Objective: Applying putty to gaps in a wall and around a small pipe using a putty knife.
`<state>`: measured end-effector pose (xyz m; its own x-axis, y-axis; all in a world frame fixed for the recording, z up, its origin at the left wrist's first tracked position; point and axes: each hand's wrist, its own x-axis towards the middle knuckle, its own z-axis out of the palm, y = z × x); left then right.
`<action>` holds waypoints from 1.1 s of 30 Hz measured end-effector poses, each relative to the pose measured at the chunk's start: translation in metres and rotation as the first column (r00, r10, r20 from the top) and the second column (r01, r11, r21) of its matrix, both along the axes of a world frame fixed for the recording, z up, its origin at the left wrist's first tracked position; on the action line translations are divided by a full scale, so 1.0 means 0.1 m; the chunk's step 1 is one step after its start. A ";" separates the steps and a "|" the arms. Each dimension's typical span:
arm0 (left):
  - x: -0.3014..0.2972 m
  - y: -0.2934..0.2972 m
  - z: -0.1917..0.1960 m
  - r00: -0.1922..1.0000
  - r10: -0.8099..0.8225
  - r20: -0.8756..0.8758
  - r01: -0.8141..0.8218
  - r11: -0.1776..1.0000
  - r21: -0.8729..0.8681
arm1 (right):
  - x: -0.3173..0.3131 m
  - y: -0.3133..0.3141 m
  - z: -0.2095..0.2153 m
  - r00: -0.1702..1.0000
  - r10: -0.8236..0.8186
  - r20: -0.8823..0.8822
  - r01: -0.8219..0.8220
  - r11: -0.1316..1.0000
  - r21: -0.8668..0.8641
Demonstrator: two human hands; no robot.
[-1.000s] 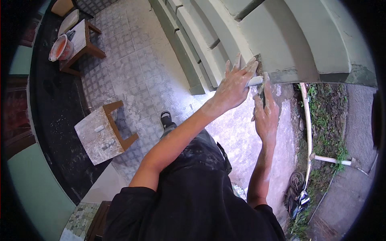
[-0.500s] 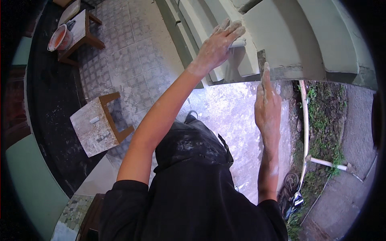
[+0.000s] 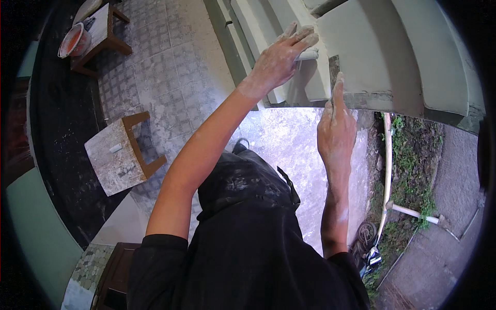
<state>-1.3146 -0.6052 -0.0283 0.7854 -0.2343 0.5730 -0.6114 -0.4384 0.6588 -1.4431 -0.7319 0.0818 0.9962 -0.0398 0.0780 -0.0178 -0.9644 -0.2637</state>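
My left hand (image 3: pixel 273 63), dusted with pale powder, is raised to a moulded off-white wall (image 3: pixel 356 57). It is closed round a tool with a round white handle (image 3: pixel 308 55), whose end sticks out beyond the fingers; the rest of that tool is mostly hidden by the hand. My right hand (image 3: pixel 336 135) grips a putty knife, its index finger laid along the narrow grey blade (image 3: pixel 334 66). The blade lies against the wall's raised vertical edge, close to the bottom lip, right of my left hand. Its handle is hidden in my palm.
On the left stand a low, stained wooden stool (image 3: pixel 114 160) with a small white piece (image 3: pixel 115 148) on it, and a bench (image 3: pixel 101 39) bearing a bucket (image 3: pixel 75 40). Dusty patterned tiles (image 3: pixel 160 72) cover the floor. A white pipe (image 3: pixel 387 165) and plants lie below right.
My right hand has shifted slightly left and up, and the putty knife's blade sits a little higher along the wall edge. My left hand has hardly moved. The view has tilted slightly.
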 end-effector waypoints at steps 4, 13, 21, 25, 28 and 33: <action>0.00 0.05 -0.01 1.000 -0.003 -0.014 0.003 1.000 0.015 | -0.13 -0.01 0.10 0.999 0.025 0.024 -0.026 0.998 0.053; -0.05 0.03 0.05 0.999 -0.027 -0.047 0.026 1.000 -0.012 | -0.07 -0.02 0.07 1.000 0.010 0.008 -0.010 0.999 0.045; -0.06 0.06 0.07 0.999 -0.026 -0.029 0.025 1.000 -0.014 | 0.23 0.07 0.01 0.995 0.031 0.097 -0.031 0.999 0.005; -0.03 0.08 0.08 0.998 -0.022 -0.067 0.021 1.000 -0.005 | 0.16 0.14 0.11 0.999 -0.022 0.030 0.021 0.998 0.057; -0.04 0.06 0.09 0.997 -0.022 -0.074 0.022 1.000 0.003 | -0.04 0.06 0.13 0.998 -0.064 -0.004 0.064 0.994 0.090; -0.06 0.06 0.05 0.997 -0.023 -0.073 0.024 1.000 0.003 | -0.18 -0.10 -0.03 0.999 -0.041 0.026 0.039 0.997 0.073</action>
<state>-1.3206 -0.5988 -0.0234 0.8192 -0.2549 0.5137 -0.5721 -0.4268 0.7004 -1.4606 -0.7424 0.0791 0.9911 -0.0862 0.1010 -0.0479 -0.9415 -0.3335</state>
